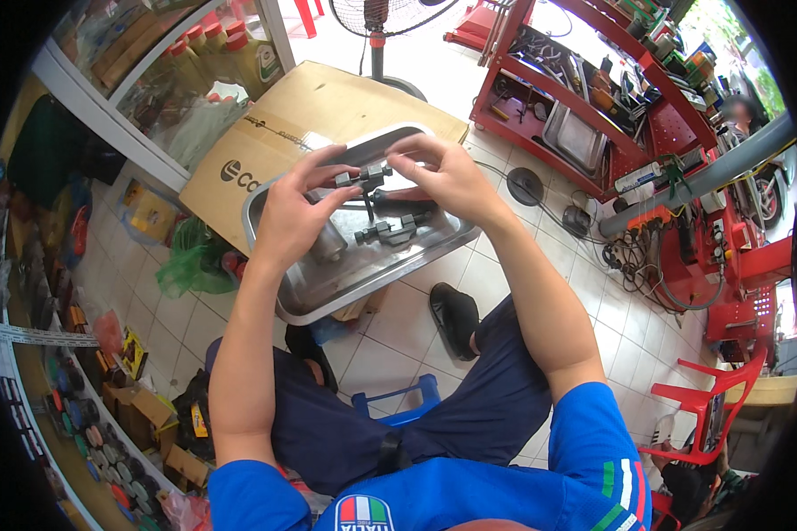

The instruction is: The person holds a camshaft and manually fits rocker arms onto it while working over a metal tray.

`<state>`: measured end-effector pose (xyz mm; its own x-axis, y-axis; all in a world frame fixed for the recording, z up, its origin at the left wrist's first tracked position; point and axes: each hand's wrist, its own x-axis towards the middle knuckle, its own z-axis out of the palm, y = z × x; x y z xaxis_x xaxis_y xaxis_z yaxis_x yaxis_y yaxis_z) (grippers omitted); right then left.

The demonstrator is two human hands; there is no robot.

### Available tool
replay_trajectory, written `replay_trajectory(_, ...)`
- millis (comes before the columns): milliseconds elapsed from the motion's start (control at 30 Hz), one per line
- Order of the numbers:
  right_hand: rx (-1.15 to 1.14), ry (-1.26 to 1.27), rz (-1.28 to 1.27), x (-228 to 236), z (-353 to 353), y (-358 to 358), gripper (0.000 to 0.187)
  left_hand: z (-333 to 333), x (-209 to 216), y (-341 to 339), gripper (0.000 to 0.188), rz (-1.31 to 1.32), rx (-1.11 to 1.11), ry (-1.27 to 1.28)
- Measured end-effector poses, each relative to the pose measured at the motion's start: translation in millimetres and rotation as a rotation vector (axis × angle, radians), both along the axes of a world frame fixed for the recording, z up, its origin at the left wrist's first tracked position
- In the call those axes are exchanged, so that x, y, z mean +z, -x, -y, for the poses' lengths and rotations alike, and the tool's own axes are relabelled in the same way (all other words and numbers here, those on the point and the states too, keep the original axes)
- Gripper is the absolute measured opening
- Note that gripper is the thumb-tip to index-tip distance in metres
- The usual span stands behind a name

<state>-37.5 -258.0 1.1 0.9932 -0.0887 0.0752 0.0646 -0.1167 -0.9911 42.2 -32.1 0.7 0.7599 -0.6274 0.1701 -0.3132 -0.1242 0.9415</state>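
Both my hands are over a metal tray point(305, 310), working on a small dark metal screw tool point(363, 180) that looks like a chain breaker. My left hand point(301, 208) pinches its left end between thumb and fingers. At its right end, the fingers of my right hand point(447, 177) close on the bolt-like tip; part of that grip is hidden. A second dark tool of similar shape point(393, 231) lies in the tray just below. Beside my left wrist, a grey metal cylinder point(329, 245) rests in the tray. Under my right fingers a black handle point(403, 198) shows.
The tray sits partly on a cardboard box point(314, 97). A blue stool point(403, 400) is between my legs. Behind stands a fan point(377, 53); to the right are a red tool cart point(540, 106), cables and a red chair point(704, 407). Shelves with bottles point(239, 57) are at left.
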Motion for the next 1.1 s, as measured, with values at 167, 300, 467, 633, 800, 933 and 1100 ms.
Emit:
replay_trajectory(167, 0.068, 0.096, 0.013, 7, 2, 4, 0.032, 1, -2, -1, 0.051, 0.029, -0.01, 0.016)
replay_trajectory(300, 0.032, -0.011, -0.072, 12, 0, 5, 0.03, -2, -3, -3, 0.051, 0.032, 0.001, 0.003)
replay_trajectory(467, 0.043, 0.066, -0.013, 2, 2, 3, 0.037, 0, 2, 0, 0.056, -0.01, -0.01, -0.009)
replay_trajectory(633, 0.027, -0.012, -0.013, 0, 4, 0, 0.035, 0, 1, 1, 0.051, -0.007, -0.015, 0.012)
replay_trajectory(800, 0.06, 0.059, 0.036, 0, 7, 1, 0.034, 0, -3, -1, 0.052, 0.007, -0.009, 0.006)
replay_trajectory(933, -0.022, 0.145, 0.04, 7, 4, 4, 0.034, 0, 0, 0, 0.052, 0.006, -0.013, -0.008)
replay_trajectory(1100, 0.047, 0.064, -0.127, 5, 3, 2, 0.036, 2, 0, 0, 0.054, -0.063, -0.012, 0.015)
